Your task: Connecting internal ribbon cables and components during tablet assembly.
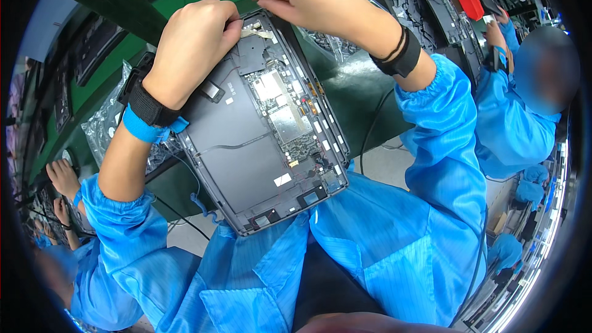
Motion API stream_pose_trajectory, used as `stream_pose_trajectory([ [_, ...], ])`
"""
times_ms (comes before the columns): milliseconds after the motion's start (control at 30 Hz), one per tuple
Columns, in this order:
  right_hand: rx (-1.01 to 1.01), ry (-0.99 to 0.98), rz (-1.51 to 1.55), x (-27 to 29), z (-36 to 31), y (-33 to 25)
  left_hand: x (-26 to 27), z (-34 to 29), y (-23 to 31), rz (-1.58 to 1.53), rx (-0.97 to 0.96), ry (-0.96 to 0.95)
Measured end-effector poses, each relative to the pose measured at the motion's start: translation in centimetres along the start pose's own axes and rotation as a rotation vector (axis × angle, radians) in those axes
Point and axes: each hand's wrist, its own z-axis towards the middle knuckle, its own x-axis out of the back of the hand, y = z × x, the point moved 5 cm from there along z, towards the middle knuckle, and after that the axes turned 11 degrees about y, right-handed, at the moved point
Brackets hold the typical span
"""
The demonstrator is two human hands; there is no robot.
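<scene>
An opened grey laptop or tablet casing point(228, 142) lies tilted before me, its near edge close to my lap. A green-and-silver circuit board point(283, 105) runs along its right half, with a thin dark cable crossing the bare left half. At the far left corner my left hand point(200, 43) is closed, its fingers curled; what they grip is hidden. My right hand point(308, 0) hovers just beyond the far edge, thumb and fingertips pinched together; anything between them is too small to make out. A pale tape or flat cable point(256, 32) sits at that far end, between the hands.
Clear plastic bags point(102, 126) lie left of the casing. More opened casings point(404, 9) stand at the far right, near a red bin point(470, 4). A coiled blue wrist cord point(200, 203) hangs beside my left. Co-workers in blue sit on both sides, one sleeve point(512, 129) at right.
</scene>
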Motion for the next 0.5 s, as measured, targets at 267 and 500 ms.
stream_pose_trajectory([
  [267, 0.112, 0.153, -0.127, 1.6, -1.4, -5.6, 0.1, 0.3, -0.3, -0.026, 0.065, -0.026],
  [500, -0.117, 0.182, -0.058, 2.5, -1.9, -2.7, 0.5, 0.7, 0.8, 0.040, 0.005, 0.045],
])
